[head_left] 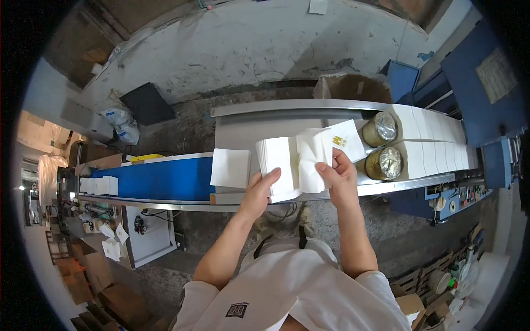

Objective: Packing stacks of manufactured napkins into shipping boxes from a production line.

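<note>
Between my hands is a thick stack of white paper napkins (276, 165), spread apart like an open book. My left hand (258, 193) grips its left part, thumb on top. The right hand (341, 179) pinches the fanned, bent napkins on the right side. Just beyond my right hand lies a white napkin with a gold print (346, 139). To the left of the stack, another pile of white napkins (231, 167) rests on the metal table (237, 124).
A blue conveyor belt (165, 177) runs off to the left, with white napkin stacks (100, 186) at its far end. On the right, two foil-topped cylinders (381, 164) stand against long rows of napkins (433, 157). Behind the table is a cardboard box (353, 88).
</note>
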A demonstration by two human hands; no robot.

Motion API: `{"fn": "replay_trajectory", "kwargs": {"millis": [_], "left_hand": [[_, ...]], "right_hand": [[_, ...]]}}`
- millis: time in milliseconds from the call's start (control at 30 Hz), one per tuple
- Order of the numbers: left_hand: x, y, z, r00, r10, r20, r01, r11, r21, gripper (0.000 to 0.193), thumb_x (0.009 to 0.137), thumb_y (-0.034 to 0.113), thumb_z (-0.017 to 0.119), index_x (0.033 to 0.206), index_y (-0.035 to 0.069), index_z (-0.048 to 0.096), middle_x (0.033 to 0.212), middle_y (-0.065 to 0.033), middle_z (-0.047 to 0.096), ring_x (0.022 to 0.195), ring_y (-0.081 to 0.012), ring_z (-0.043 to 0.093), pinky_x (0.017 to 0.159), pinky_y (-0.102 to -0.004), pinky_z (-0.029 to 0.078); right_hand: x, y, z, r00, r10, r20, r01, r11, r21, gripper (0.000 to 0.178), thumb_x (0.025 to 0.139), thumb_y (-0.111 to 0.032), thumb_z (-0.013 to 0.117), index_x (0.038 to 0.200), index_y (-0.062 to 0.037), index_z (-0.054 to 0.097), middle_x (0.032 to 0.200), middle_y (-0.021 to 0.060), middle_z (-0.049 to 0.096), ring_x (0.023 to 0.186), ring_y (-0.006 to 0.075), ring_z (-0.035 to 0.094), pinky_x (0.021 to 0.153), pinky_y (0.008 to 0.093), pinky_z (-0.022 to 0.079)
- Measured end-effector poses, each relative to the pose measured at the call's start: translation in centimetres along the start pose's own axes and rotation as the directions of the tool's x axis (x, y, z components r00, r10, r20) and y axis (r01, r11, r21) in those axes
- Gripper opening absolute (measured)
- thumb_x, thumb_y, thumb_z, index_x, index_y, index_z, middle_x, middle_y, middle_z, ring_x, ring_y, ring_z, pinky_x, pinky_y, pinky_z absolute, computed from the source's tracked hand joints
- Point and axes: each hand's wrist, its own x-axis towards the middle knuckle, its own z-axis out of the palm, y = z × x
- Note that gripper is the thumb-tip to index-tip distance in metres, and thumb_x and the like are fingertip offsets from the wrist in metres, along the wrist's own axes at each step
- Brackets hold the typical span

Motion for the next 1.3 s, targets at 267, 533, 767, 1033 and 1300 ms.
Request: {"fn": "replay_trajectory", "kwargs": {"millis": [267,533,767,1033,1300], "left_hand": [[-0.6,1.1,0.0,0.999,0.016,0.040,-0.012,0.995,-0.096,0.050,0.095,0.026,0.058,0.130,-0.008,0.047,0.119,-0.0146,0.061,0.108,-0.0213,0.062,0.093,-0.0334,0.051],[0.1,-1.5,-1.1,0.993,0.084,0.083,-0.071,0.988,-0.141,0.040,0.100,0.021,0.048,0.130,-0.005,0.049,0.121,-0.0110,0.060,0.111,-0.0183,0.059,0.093,-0.0322,0.047],[-0.3,-1.4,-0.5,0.981,0.143,0.129,-0.118,0.976,-0.182,0.039,0.103,0.022,0.041,0.132,-0.004,0.048,0.125,-0.0108,0.058,0.115,-0.0173,0.057,0.096,-0.0315,0.045],[-0.6,-1.0,-0.6,0.976,0.144,0.161,-0.118,0.980,-0.160,0.043,0.103,0.026,0.043,0.134,-0.003,0.046,0.127,-0.0111,0.057,0.116,-0.0175,0.056,0.098,-0.0315,0.044],[-1.3,-0.4,0.1,0.980,0.183,0.084,-0.193,0.972,0.132,0.050,0.099,0.035,0.054,0.130,-0.004,0.049,0.121,-0.0107,0.061,0.109,-0.0173,0.060,0.094,-0.0317,0.047]], "right_hand": [[0.4,0.4,-2.1,0.999,0.026,0.035,-0.034,0.971,0.238,0.041,0.083,-0.004,0.067,0.122,0.0017,0.055,0.109,0.0108,0.067,0.096,0.0161,0.066,0.085,0.0307,0.053],[-0.3,0.3,-0.9,0.994,0.038,0.107,-0.061,0.973,0.222,0.029,0.090,-0.006,0.062,0.118,0.0019,0.055,0.105,0.0087,0.067,0.092,0.0121,0.064,0.082,0.0251,0.052],[-0.1,-0.5,-0.2,0.999,0.012,0.048,-0.023,0.969,0.248,0.031,0.089,-0.003,0.060,0.119,0.0028,0.053,0.106,0.0105,0.067,0.096,0.0140,0.065,0.083,0.0255,0.052],[0.1,-0.1,-0.7,0.996,0.067,0.059,-0.082,0.942,0.326,0.034,0.087,-0.002,0.059,0.121,0.0023,0.052,0.112,0.0123,0.065,0.099,0.0162,0.065,0.086,0.0283,0.054],[0.3,1.3,-0.7,0.994,0.075,0.080,-0.095,0.950,0.296,0.035,0.087,-0.002,0.060,0.121,0.0019,0.051,0.112,0.0112,0.064,0.101,0.0156,0.063,0.088,0.0283,0.051]]}}
